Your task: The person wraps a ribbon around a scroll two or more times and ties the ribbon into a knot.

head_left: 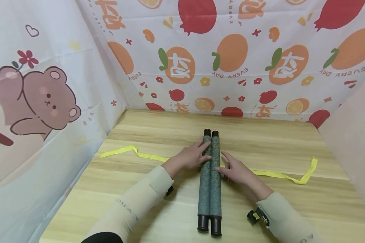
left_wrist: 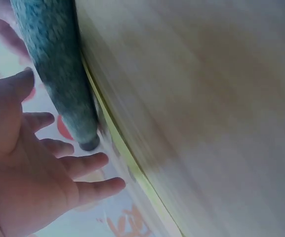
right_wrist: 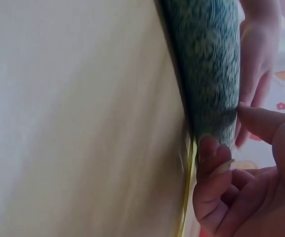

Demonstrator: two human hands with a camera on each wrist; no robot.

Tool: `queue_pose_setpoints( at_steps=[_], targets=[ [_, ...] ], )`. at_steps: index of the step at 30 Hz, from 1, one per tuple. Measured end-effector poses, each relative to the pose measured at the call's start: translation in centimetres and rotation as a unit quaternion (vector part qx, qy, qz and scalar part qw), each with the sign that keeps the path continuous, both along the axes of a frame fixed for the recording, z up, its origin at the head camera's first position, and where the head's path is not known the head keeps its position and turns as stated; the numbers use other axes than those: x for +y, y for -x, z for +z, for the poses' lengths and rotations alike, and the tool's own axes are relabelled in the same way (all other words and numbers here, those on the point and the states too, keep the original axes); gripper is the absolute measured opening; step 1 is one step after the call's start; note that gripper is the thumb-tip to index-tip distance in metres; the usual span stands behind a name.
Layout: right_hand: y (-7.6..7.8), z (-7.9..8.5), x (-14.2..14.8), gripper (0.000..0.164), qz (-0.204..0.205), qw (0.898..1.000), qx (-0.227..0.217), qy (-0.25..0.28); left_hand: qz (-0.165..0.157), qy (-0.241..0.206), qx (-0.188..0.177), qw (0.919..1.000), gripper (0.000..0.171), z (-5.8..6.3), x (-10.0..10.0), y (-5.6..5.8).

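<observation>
A green patterned scroll, rolled in from both ends, lies lengthwise on the table as a left roll (head_left: 204, 189) and a right roll (head_left: 215, 195) side by side. Dark brown knobs cap their ends. My left hand (head_left: 192, 157) rests on the left roll, fingertips over its upper part; in the left wrist view its fingers are spread. On the other side my right hand (head_left: 235, 170) holds the right roll, thumb on top and curled fingers against its lower side, as the right wrist view shows. A yellow ribbon (head_left: 152, 156) runs crosswise beneath the scroll.
The ribbon's bent right end (head_left: 310, 170) lies toward the right of the wooden table (head_left: 109, 199). A fruit-print cloth (head_left: 207, 91) hangs along the back edge, and a bear-print cloth (head_left: 88, 84) covers the left side.
</observation>
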State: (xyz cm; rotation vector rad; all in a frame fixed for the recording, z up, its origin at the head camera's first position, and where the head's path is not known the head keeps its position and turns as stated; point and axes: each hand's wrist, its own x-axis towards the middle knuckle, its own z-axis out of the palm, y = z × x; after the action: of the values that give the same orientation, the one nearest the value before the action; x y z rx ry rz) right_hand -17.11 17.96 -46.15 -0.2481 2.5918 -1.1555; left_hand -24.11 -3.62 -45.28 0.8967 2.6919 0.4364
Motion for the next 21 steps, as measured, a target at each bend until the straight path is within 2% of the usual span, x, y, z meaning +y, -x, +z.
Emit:
queue_pose_setpoints(
  at_steps=[4,8,12,16,18,21],
  targets=[
    [1.1,0.1,1.0,0.076,0.004,0.999,0.040,-0.030,0.020,0.019,0.018,0.9995,0.070,0.1,-1.4,0.7],
    [2.3,0.0,2.5,0.068,-0.001,0.991,0.103,-0.085,0.045,0.046,0.072,0.9953,0.070,0.1,-2.9,1.7],
    [3.8,0.3,4.4,0.070,-0.017,0.975,0.163,-0.149,0.082,0.090,0.121,0.9851,0.073,0.2,-4.3,2.8],
    [5.1,0.6,6.4,0.082,-0.047,0.952,0.209,-0.219,0.118,0.118,0.147,0.9751,0.077,0.6,-5.7,3.7],
    [5.6,0.7,7.3,0.086,-0.067,0.942,0.222,-0.243,0.133,0.119,0.157,0.9715,0.079,0.8,-6.3,4.1],
    [6.1,1.0,8.4,0.090,-0.091,0.934,0.227,-0.259,0.149,0.110,0.162,0.9693,0.083,1.3,-7.1,4.5]
  ],
)
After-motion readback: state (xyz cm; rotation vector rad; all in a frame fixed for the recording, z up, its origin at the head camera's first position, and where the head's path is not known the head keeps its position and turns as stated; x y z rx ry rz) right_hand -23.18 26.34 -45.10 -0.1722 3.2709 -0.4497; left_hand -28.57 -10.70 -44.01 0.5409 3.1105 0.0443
